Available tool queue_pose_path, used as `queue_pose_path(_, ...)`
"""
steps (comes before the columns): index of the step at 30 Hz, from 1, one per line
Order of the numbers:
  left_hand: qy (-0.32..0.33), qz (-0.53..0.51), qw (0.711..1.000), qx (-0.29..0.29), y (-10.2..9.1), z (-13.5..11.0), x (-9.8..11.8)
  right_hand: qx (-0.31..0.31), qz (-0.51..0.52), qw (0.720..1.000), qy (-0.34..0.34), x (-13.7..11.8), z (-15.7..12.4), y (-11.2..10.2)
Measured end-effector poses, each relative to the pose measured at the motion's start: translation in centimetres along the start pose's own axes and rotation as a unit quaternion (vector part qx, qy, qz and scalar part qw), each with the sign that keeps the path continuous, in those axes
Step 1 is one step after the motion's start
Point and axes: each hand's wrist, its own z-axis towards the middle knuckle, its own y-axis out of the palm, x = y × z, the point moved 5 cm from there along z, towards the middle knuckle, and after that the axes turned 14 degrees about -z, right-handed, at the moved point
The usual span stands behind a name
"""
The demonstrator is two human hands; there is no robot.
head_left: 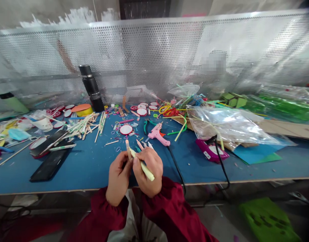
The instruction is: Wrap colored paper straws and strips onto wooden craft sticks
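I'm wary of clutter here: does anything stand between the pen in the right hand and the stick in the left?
Nothing visible does. The right hand holds the pale yellow pen with its front end right by the flat stick in the left hand; contact is unclear.

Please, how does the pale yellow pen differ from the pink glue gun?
The pale yellow pen is straight, while the pink glue gun is pistol-shaped. The pen is held in the right hand; the glue gun lies on the blue table. The glue gun has a black cord; the pen shows none. Both have light colours.
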Motion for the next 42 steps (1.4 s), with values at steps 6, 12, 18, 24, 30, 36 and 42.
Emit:
queue_pose_path(6, -0.023, 0.030, 0.999, 0.017, -0.4, 0.3, -0.3, 0.022, -0.002, 0.999, 0.032, 0.4, 0.1, -0.7)
queue_pose_path(12, -0.003, 0.017, 1.000, -0.012, -0.5, 0.4, -0.4, 0.020, -0.052, 0.996, 0.069, 0.9, -0.9, -0.7)
queue_pose_path(18, 0.041, 0.033, 0.998, -0.032, -0.4, 0.7, -0.2, -0.012, 0.012, 0.993, 0.118, 1.5, -1.8, -0.3)
queue_pose_path(24, 0.044, 0.043, 0.997, -0.045, -0.3, 1.2, -0.4, 0.020, 0.074, 0.989, 0.130, 2.0, -0.9, 0.0)
queue_pose_path(30, 0.045, 0.052, 0.996, -0.054, -0.3, 1.5, -0.6, -0.004, 0.075, 0.989, 0.124, 2.3, -1.2, 0.6)
queue_pose_path(36, 0.050, 0.057, 0.995, -0.066, -0.3, 1.5, -0.9, 0.002, 0.051, 0.985, 0.165, 2.7, -1.4, 0.7)
queue_pose_path(42, 0.057, 0.068, 0.993, -0.079, 0.0, 1.4, -0.8, 0.003, 0.055, 0.985, 0.164, 2.8, -1.2, 0.7)
